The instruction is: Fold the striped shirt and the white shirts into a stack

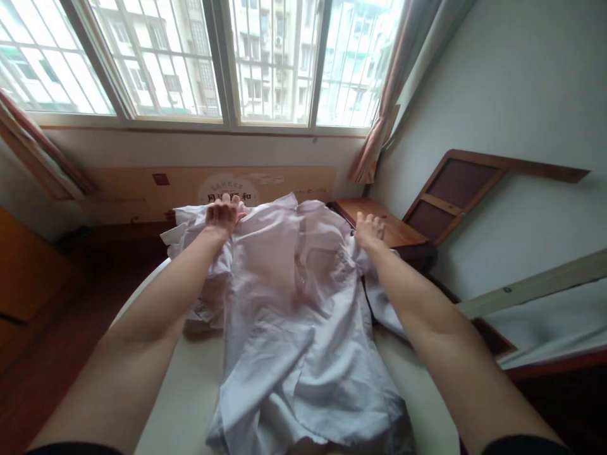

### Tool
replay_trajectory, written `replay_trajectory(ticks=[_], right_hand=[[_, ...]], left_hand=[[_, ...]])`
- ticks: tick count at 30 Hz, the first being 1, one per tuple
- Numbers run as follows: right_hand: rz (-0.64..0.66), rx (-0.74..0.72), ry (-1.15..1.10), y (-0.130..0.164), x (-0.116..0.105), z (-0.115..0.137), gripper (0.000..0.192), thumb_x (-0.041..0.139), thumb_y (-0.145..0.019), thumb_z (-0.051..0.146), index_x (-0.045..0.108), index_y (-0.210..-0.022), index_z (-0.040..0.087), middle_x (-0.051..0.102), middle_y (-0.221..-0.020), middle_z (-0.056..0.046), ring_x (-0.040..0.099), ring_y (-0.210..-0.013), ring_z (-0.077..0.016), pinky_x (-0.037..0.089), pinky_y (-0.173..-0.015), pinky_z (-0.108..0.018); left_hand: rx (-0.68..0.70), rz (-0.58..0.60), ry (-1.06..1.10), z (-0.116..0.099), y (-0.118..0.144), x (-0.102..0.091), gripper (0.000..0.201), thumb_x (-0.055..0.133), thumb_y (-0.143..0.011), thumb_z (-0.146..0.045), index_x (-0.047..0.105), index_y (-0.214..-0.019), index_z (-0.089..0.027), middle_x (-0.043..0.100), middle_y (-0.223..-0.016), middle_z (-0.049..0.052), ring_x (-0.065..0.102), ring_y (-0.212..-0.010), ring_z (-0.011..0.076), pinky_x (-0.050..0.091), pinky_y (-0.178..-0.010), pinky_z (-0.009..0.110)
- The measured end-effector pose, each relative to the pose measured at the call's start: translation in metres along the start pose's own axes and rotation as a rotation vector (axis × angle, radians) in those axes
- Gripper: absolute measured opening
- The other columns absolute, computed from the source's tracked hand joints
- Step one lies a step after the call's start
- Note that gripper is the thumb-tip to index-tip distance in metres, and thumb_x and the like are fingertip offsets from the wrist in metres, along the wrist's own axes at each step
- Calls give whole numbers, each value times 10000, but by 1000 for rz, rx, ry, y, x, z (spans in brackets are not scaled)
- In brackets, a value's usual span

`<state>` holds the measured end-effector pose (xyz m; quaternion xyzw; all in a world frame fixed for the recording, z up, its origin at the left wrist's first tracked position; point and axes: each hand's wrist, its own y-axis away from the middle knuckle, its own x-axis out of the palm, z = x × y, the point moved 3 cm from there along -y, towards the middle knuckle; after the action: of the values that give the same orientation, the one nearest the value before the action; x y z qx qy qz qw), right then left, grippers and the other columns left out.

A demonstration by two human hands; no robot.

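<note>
White cotton-looking shirt (289,303) lies crumpled across the pale table (190,392), running from the near edge to the far edge and spilling over the far right side. Our left hand (222,213) rests on the shirt's far left corner, fingers curled into the fabric; looks like a loose grip, though we cannot tell how much cloth it has pinched. Our right hand (368,229) sits at the shirt's far right edge, fingers mostly spread and flat on the cloth, nothing clearly clasped. Beyond the far edge, a cardboard sheet (208,184) leans against the wall under the window (222,60); it carries a round printed logo with Chinese characters, partly hidden by the left hand and too blurred to read, plus a small red label (160,179). Wooden cabinet (379,221) sits off the far right corner.
</note>
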<state>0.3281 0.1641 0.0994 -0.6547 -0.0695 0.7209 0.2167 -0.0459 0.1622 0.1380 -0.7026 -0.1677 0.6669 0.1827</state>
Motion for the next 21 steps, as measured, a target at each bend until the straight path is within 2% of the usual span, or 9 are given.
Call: replay_trajectory(ticks=[2,4,6,10,12,14,17,19,21], right_hand=[[39,-76,14,22,16,17,302,485,-884,183,580,-1154,87,577,-1136,-218,501,-1076,-305,378,-883,-421],[62,-294,-66,57,21,35,316,512,-879,223,578,-1167,112,573,-1160,-189,497,-1093,-288,377,-918,-415],[113,-539,-186,106,16,46,375,541,-876,314,558,-1211,147,544,-1230,-157,483,-1124,-269,371,-959,-409],[358,-845,-394,215,-11,44,662,596,-780,582,499,-1299,184,490,-1314,-146,427,-1213,-291,342,-1017,-446],[506,-933,-429,259,-22,35,852,627,-694,664,429,-1367,180,433,-1376,-167,386,-1258,-324,320,-1037,-471],[598,-973,-428,290,-28,25,906,655,-678,640,370,-1408,186,404,-1403,-174,373,-1270,-338,308,-1046,-482],[583,-893,-396,312,-23,14,621,642,-788,427,444,-1340,222,529,-1264,-131,486,-1145,-290,375,-985,-445],[546,-823,-369,318,-17,10,284,549,-869,266,570,-1149,224,609,-1054,-86,564,-956,-232,443,-865,-376],[540,-803,-353,320,-13,9,167,446,-910,170,608,-936,199,614,-886,-60,572,-787,-189,456,-733,-309]], left_hand=[[107,13,-108,-16,8,0,271,450,-882,-226,551,-1106,-110,520,-1202,206,462,-1140,345,342,-930,470],[245,-17,-124,-36,30,-8,266,410,-892,-186,570,-1090,-110,511,-1229,195,433,-1172,339,316,-958,483],[404,12,-28,-54,66,-18,281,448,-896,-280,571,-1098,-129,537,-1197,172,465,-1136,316,343,-945,453],[566,411,229,-66,165,-14,522,498,-829,-574,546,-1161,-175,621,-1047,110,576,-969,256,436,-840,347],[524,549,313,-58,207,-1,671,534,-764,-642,489,-1253,-185,614,-1099,107,585,-990,260,446,-840,335],[404,588,362,-44,235,14,772,590,-711,-636,430,-1316,-184,576,-1189,124,572,-1045,274,440,-867,339],[188,599,435,-26,253,32,699,668,-665,-532,485,-1249,-194,595,-1153,120,583,-1021,269,439,-836,321],[91,651,493,-23,259,38,410,643,-697,-446,594,-1025,-205,653,-925,68,614,-846,231,439,-721,296],[65,669,552,-26,261,38,186,580,-741,-386,593,-765,-202,621,-724,22,582,-688,188,407,-627,273]])
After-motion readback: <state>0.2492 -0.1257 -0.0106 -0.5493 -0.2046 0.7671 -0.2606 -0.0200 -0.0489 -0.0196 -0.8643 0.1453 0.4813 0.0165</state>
